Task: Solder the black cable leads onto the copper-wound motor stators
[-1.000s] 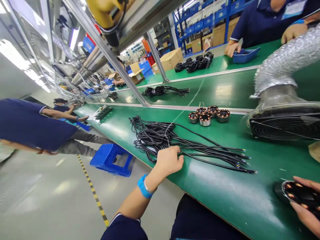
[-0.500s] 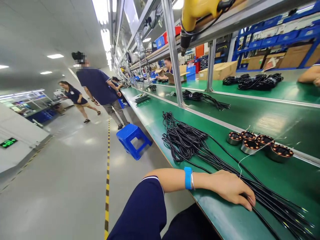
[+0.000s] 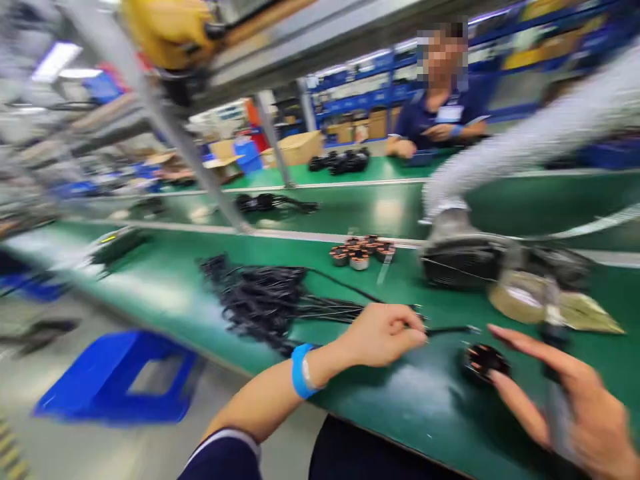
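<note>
My left hand (image 3: 383,337), with a blue band at the wrist, is closed over a black cable (image 3: 447,330) whose end sticks out to the right. A bundle of black cables (image 3: 265,293) lies on the green bench behind it. My right hand (image 3: 575,393) has its thumb and index finger spread around a ring-shaped motor stator with copper windings (image 3: 483,363); the thumb is at the stator's edge. A blurred grey and black rod-like tool (image 3: 556,400) crosses the right hand; whether it is held I cannot tell. The cable end lies near the stator.
Several more stators (image 3: 359,257) stand behind the cables. A flexible grey duct (image 3: 520,127) comes down to a hood, beside a tape roll (image 3: 517,297). A yellow tool (image 3: 170,33) hangs overhead. Across the bench sits a person (image 3: 440,113). A blue stool (image 3: 120,377) stands at lower left.
The view has swung right, with blur. My right hand, a separate stator and the duct have come into view. My left hand still grips a cable, now with its end showing.
</note>
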